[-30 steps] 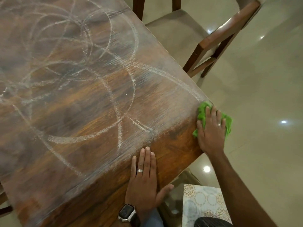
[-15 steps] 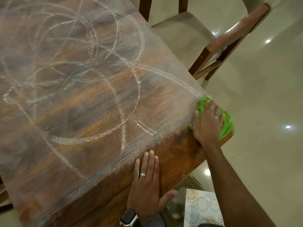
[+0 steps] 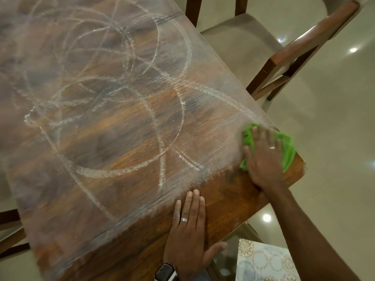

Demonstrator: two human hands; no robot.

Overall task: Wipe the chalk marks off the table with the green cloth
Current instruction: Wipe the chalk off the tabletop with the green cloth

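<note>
The right hand (image 3: 263, 157) lies flat on top of 1 green cloth (image 3: 288, 151), fingers spread and pressing it onto the counter (image 3: 233, 201) rather than curling around it. The cloth is bunched under the palm, green showing past the fingertips and on both sides of the hand, and it sits at the counter's near right corner, close to the edge. The left hand (image 3: 188, 232) rests palm down on bare wood near the front edge, 4 fingers straight and together, thumb out to the side over the edge, gripping nothing. There are 2 hands in view and 2 rings, 1 on each hand: the left ring (image 3: 184, 219) and the right ring (image 3: 272, 147). 1 smartwatch (image 3: 165, 272) sits on the left wrist.

The counter is dark brown wood with visible grain. White chalk marks (image 3: 121, 110) cover most of it as overlapping loops and arcs, too many and too tangled to count, with a hazy smeared film over them. A strip along the front edge, between the 2 hands, shows cleaner wood.

Beyond the far right edge stands 1 wooden chair (image 3: 253, 43) with a pale padded seat. The floor (image 3: 334, 138) is glossy pale tile carrying a few bright light reflections. A patterned fabric (image 3: 263, 262) shows below the counter at the bottom.
</note>
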